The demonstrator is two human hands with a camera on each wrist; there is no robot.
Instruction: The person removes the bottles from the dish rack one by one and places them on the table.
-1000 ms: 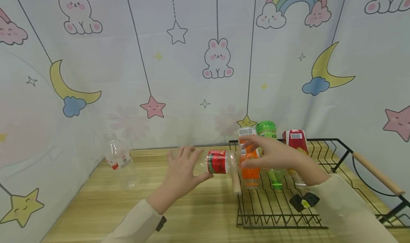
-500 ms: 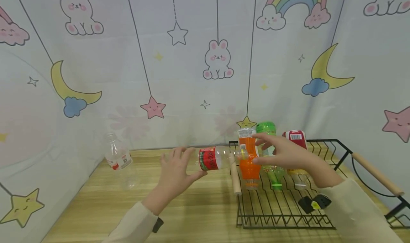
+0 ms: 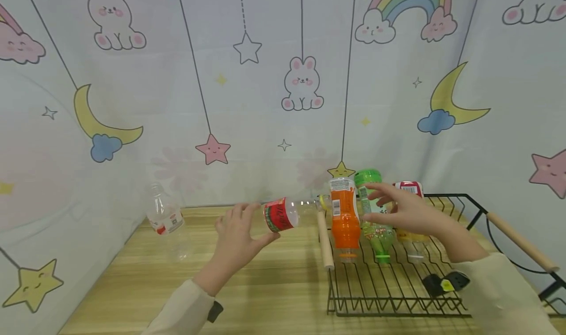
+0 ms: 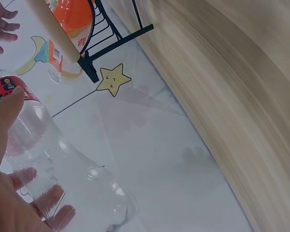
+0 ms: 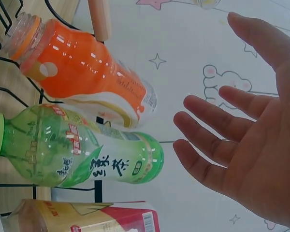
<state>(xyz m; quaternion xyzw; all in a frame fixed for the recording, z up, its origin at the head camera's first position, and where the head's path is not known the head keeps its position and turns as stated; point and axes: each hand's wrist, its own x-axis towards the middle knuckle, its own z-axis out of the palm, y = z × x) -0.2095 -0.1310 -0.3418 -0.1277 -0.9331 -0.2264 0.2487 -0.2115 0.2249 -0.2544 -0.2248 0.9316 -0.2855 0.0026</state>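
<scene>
My left hand (image 3: 236, 239) holds a clear plastic bottle (image 3: 279, 214) with a red label, thumb on one side and fingers on the other. The bottle lies nearly level above the table, its neck with a yellow ring angled slightly up to the right. In the left wrist view, the thumb presses near the label and fingers show through the clear plastic. My right hand (image 3: 407, 209) hovers over the wire rack (image 3: 376, 311), fingers spread and holding nothing. Beside it an orange-labelled bottle (image 5: 82, 63) and a green tea bottle (image 5: 82, 150) stand upside down in the rack.
A red-and-yellow labelled bottle (image 5: 111, 217) also stands inverted in the rack. Wooden handles (image 3: 325, 241) flank the rack's sides. Another clear bottle (image 3: 165, 219) stands at the table's left back. A patterned cloth (image 3: 265, 128) hangs behind the wooden table (image 3: 265, 295).
My left hand has shifted left with the bottle, whose neck now tilts upward. My right hand has moved right, away from the bottle, uncovering the orange-labelled bottle.
</scene>
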